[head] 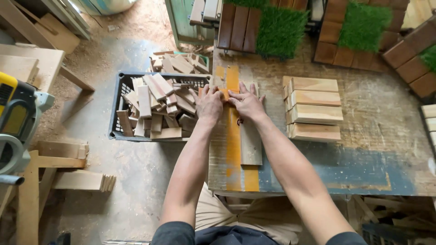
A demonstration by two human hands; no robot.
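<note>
Both hands, left hand (208, 103) and right hand (247, 102), lie flat and open on a small orange wooden piece (224, 93) on the worn table (377, 122). Four pale wooden blocks (313, 108) are stacked aside; the dark plastic crate (119, 113) remains full of offcuts.

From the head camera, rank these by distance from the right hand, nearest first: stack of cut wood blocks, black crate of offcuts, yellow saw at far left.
1. Stack of cut wood blocks: on the bench, just right of the right hand.
2. Black crate of offcuts: off the bench's left edge, beyond the left hand.
3. Yellow saw: at the frame's far left edge.
</note>
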